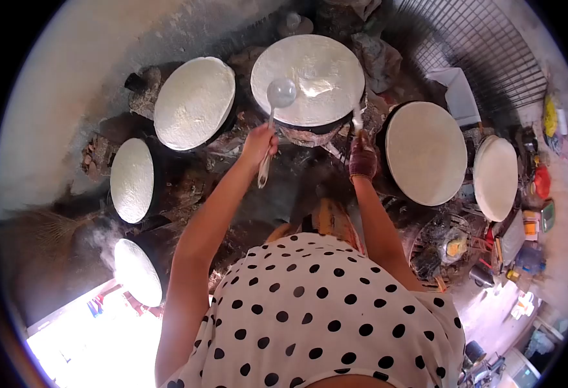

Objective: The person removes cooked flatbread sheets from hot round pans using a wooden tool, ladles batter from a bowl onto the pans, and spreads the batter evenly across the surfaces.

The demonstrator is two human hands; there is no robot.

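My left hand [259, 143] is closed around the handle of a ladle [281, 93]. The ladle's round bowl hangs over the near left part of a large round griddle [310, 124], which is covered by a pale, wet-looking sheet of batter [329, 64]. A dark reddish glove covers part of my right hand [363, 158], which is closed near the griddle's right edge. From its fingers a short whitish thing [358, 118] points up toward the rim; its kind is unclear.
More round griddles with pale sheets curve around me: left ones [195, 103], [132, 181] and a steaming one [138, 273], right ones [426, 154], [496, 178]. A wire grid [478, 39] leans at the back right. Household clutter [533, 226] lines the right wall.
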